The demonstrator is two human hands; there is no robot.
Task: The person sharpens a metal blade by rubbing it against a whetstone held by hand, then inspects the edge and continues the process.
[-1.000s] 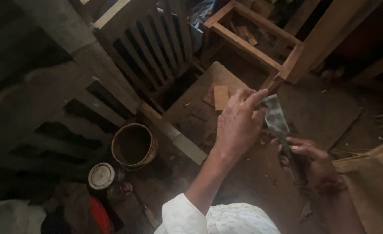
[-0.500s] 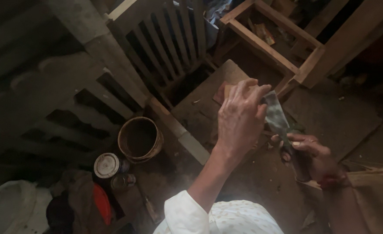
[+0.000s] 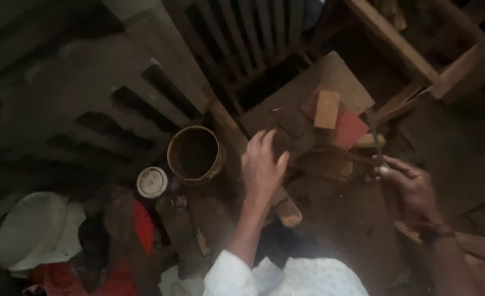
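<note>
Over dim workshop clutter, left hand (image 3: 263,164) hovers, fingers spread and empty; right hand (image 3: 409,189) pinches a thin blade (image 3: 375,137).

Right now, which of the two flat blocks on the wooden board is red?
The red flat block, right of the tan flat block and nearer the right hand.

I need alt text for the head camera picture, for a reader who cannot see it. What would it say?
Seen from above in a dim woodworking space, the person's right hand holds a thin metal blade, while the left hand hangs open over a wooden board bearing small sanding blocks. An open round tin and its lid sit to the left, beside slatted wooden frames.
</note>
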